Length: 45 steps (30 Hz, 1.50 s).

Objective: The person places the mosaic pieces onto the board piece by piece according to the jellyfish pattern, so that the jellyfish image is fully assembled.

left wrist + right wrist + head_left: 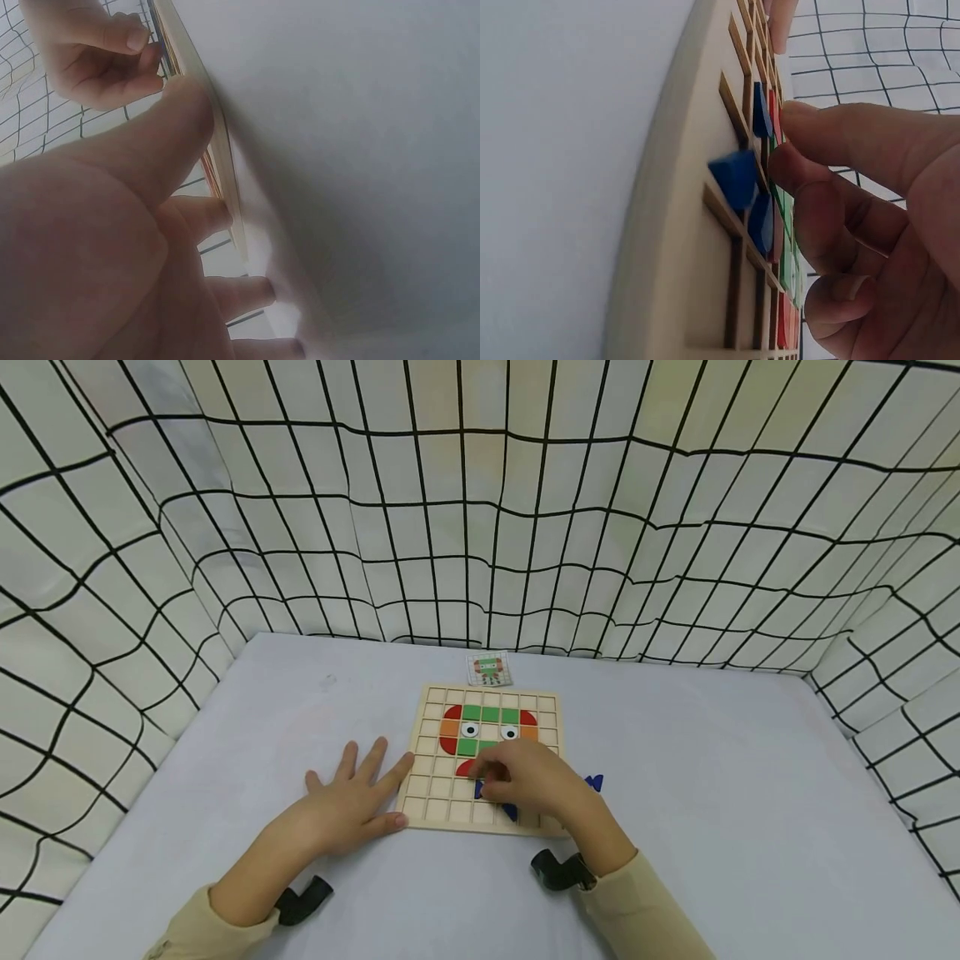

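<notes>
A wooden grid board [438, 810] lies on the table, with red, orange, green and eye pieces set in its cells. My left hand [348, 802] lies flat, fingers spread, with thumb and index finger touching the board's left edge. Over the board's lower middle, my right hand [532, 777] has curled fingers beside a red piece [464, 768]. Whether a small piece sits between its fingertips is hidden. Below them are a blue piece [478, 789] and a blue triangular piece [511, 812]. The right wrist view shows a tilted blue piece [735, 180] close to the fingers.
Behind the board lies a small picture card [489, 669] showing a green and red figure on a grid. Another blue piece [594, 782] is to the right of the board, partly behind the right wrist. Black netting [465, 527] over white walls encloses the white table [720, 793].
</notes>
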Available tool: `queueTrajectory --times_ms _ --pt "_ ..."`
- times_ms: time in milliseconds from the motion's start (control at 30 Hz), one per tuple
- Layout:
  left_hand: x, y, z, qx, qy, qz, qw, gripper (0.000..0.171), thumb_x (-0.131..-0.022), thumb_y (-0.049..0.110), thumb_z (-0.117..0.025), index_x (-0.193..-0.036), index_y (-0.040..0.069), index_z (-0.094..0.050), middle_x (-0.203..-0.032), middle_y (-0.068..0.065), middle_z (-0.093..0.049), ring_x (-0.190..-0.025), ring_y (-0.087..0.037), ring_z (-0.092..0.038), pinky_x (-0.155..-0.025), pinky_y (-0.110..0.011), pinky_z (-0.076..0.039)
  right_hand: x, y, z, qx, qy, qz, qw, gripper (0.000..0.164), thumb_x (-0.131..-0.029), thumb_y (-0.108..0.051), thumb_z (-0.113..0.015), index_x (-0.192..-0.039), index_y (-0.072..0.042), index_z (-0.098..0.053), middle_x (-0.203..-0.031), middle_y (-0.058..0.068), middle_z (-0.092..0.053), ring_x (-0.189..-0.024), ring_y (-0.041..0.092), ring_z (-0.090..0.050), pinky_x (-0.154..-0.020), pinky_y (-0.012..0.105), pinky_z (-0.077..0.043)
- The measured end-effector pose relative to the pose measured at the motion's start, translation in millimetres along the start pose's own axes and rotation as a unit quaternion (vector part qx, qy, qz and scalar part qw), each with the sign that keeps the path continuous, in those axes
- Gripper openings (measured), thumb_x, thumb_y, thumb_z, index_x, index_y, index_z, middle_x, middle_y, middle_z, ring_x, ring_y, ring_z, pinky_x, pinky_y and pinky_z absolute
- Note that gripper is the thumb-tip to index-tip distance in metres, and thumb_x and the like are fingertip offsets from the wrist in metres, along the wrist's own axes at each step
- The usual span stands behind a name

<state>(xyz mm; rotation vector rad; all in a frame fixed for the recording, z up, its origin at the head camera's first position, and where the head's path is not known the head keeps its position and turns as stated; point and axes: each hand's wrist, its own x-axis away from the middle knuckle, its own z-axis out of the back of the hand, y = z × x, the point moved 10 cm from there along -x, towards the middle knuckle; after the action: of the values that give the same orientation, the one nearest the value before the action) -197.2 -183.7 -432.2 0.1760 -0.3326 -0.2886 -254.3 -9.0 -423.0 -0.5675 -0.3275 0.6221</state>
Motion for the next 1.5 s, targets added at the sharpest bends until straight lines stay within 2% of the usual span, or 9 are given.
queueTrajectory --times_ms 133,300,433,567,700,833,1067,1233,1500 --pt "-0.9 -2.4 0.3 -0.002 0.001 0.004 1.0 0.08 -0.094 0.056 -0.058 -0.159 0.021 -0.027 -0.163 -0.027 -0.015 -0.143 -0.063 -0.009 -0.088 -0.091 -0.017 2 6 17 -0.016 0.025 0.002 1.0 0.016 -0.091 -0.018 -0.07 -0.106 -0.022 -0.074 -0.079 -0.01 -0.062 -0.074 0.011 -0.056 -0.066 0.027 -0.048" --pt "-5.2 -2.6 0.7 0.0 0.006 0.002 1.0 0.079 -0.095 0.056 -0.057 -0.16 0.021 -0.025 -0.164 -0.026 -0.013 -0.144 -0.062 -0.008 -0.088 -0.091 -0.017 13 24 54 -0.05 0.065 -0.011 0.997 0.018 -0.093 -0.02 -0.07 -0.11 -0.017 -0.074 -0.087 -0.008 -0.065 -0.08 0.015 -0.058 -0.069 0.031 -0.051" --pt "-8.4 0.3 4.6 0.002 0.006 0.001 1.0 0.079 -0.096 0.055 -0.056 -0.16 0.021 -0.025 -0.164 -0.026 -0.012 -0.145 -0.061 -0.007 -0.089 -0.09 -0.017 29 46 83 -0.057 0.086 -0.035 0.994 0.022 -0.095 -0.025 -0.068 -0.114 -0.015 -0.072 -0.095 -0.003 -0.066 -0.087 0.019 -0.059 -0.072 0.033 -0.052" --pt "-9.9 2.2 6.7 0.0 0.0 0.001 1.0 0.079 -0.096 0.055 -0.056 -0.16 0.021 -0.024 -0.164 -0.026 -0.012 -0.145 -0.06 -0.007 -0.089 -0.09 -0.017 49 79 96 -0.043 0.103 -0.072 0.991 0.023 -0.095 -0.024 -0.066 -0.115 -0.015 -0.071 -0.099 -0.001 -0.067 -0.089 0.019 -0.059 -0.072 0.033 -0.051" --pt "-11.4 3.2 6.1 -0.001 -0.001 0.0 1.0 0.079 -0.096 0.055 -0.057 -0.16 0.021 -0.025 -0.164 -0.026 -0.012 -0.145 -0.06 -0.007 -0.09 -0.09 -0.017 64 105 93 -0.035 0.101 -0.103 0.989 0.02 -0.094 -0.022 -0.067 -0.112 -0.016 -0.071 -0.097 0.0 -0.067 -0.085 0.02 -0.058 -0.07 0.033 -0.05" --pt "-10.2 1.3 0.8 0.001 -0.007 0.005 1.0 0.08 -0.095 0.056 -0.057 -0.16 0.021 -0.025 -0.164 -0.025 -0.012 -0.146 -0.06 -0.007 -0.09 -0.09 -0.017 69 114 83 -0.038 0.081 -0.108 0.99 0.018 -0.092 -0.021 -0.07 -0.109 -0.017 -0.072 -0.093 -0.002 -0.066 -0.082 0.02 -0.056 -0.067 0.033 -0.049" --pt "-5.8 -1.0 -5.7 0.005 -0.009 0.008 0.9999 0.08 -0.095 0.056 -0.057 -0.16 0.022 -0.024 -0.165 -0.024 -0.011 -0.146 -0.059 -0.006 -0.09 -0.09 -0.015 69 110 63 -0.057 0.04 -0.098 0.993 0.014 -0.087 -0.018 -0.076 -0.1 -0.018 -0.072 -0.084 -0.003 -0.062 -0.076 0.019 -0.055 -0.062 0.032 -0.048" --pt "-4.7 -2.7 -6.9 0.001 -0.009 0.009 0.9999 0.081 -0.095 0.057 -0.056 -0.16 0.022 -0.024 -0.165 -0.024 -0.011 -0.146 -0.059 -0.006 -0.09 -0.09 -0.016 66 108 50 -0.052 0.011 -0.11 0.992 0.017 -0.081 -0.018 -0.082 -0.094 -0.02 -0.07 -0.079 -0.001 -0.057 -0.077 0.018 -0.052 -0.064 0.033 -0.044" --pt "-1.9 -6.2 -5.5 0.0 -0.007 0.013 0.9999 0.081 -0.095 0.057 -0.056 -0.16 0.022 -0.024 -0.165 -0.024 -0.012 -0.146 -0.059 -0.007 -0.089 -0.09 -0.016 60 106 47 -0.041 0.014 -0.117 0.992 0.019 -0.078 -0.015 -0.085 -0.088 -0.018 -0.07 -0.078 0.0 -0.056 -0.078 0.018 -0.051 -0.066 0.033 -0.044"
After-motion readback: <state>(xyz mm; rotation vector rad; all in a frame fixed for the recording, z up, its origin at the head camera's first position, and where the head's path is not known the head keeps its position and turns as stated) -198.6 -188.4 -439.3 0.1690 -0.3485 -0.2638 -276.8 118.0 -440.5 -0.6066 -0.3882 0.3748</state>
